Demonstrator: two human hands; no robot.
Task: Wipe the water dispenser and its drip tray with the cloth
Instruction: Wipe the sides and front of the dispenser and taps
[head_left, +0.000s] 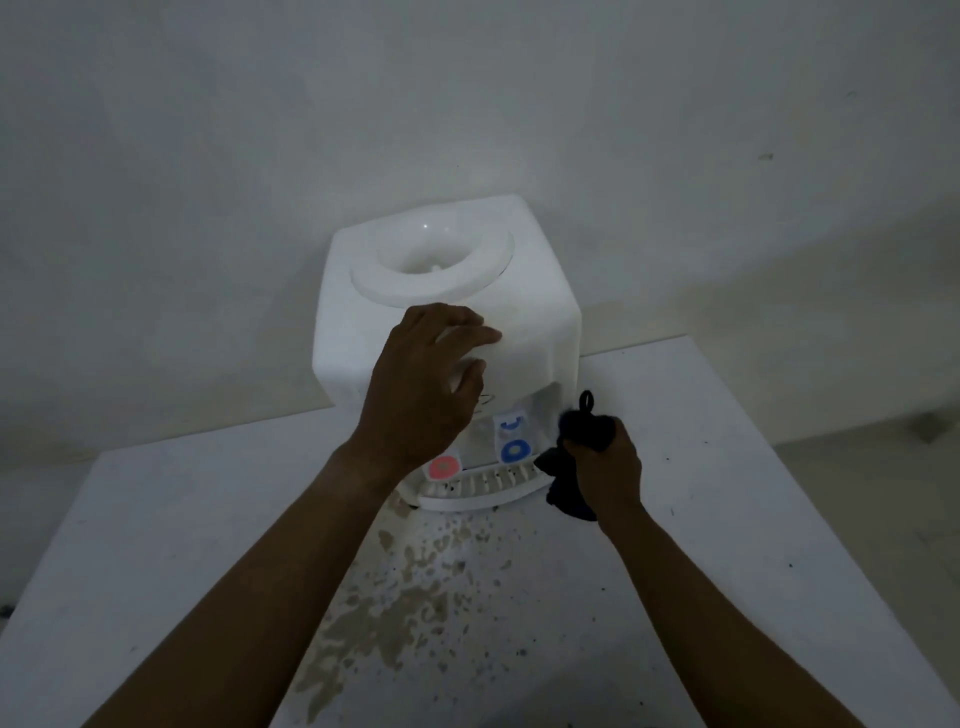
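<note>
The water dispenser (519, 312) stands on the bench (727, 467), its drip tray (483, 491) at its foot. The right hand (605, 467) has its fingers clutched round the dark cloth (587, 428) (soft, limp, best kept bunched) beside the tray. The left hand (421, 384) lies loose-fingered on the light plastic body, likely steadying it.

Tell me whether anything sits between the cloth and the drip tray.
Nothing visible does. The right hand grips the dark cloth at the right end of the drip tray. The blue tap and red tap hang above its slats, so wiping under them may be tight.
</note>
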